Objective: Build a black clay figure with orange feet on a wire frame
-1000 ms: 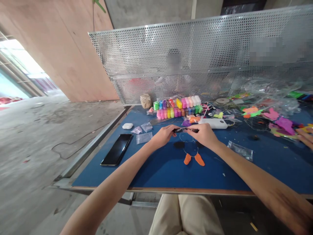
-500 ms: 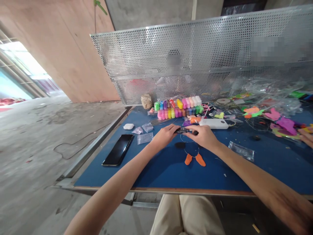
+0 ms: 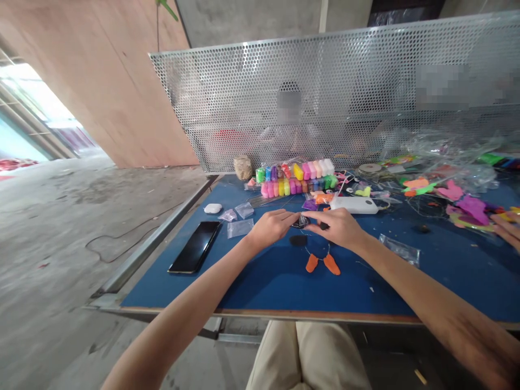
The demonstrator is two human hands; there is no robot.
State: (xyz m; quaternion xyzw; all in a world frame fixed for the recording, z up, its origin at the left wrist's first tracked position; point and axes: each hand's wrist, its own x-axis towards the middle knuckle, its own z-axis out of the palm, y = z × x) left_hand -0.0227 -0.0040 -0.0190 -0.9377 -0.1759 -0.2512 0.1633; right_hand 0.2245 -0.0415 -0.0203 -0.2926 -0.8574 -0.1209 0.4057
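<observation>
1. Dark packet (image 3: 301, 221): it is between my hands, above the blue table (image 3: 260, 295). Its thin film could tear or spill what is inside if I pull unevenly.
2. My left hand (image 3: 274, 225) has its fingers closed on one end. My right hand (image 3: 340, 225) is curled round a black lump (image 3: 324, 225), fingertips at the packet's other edge; I cannot tell how firmly they pinch. Loosening that curl could drop the lump.
3. Just below lies a flat black piece (image 3: 298, 240); a lowered wrist might smear or dent it, if it is soft.
4. Further from my fingers, two orange pieces (image 3: 332, 265) hang on thin wire (image 3: 307, 251). Snagging that wire could drag or bend them.
</observation>
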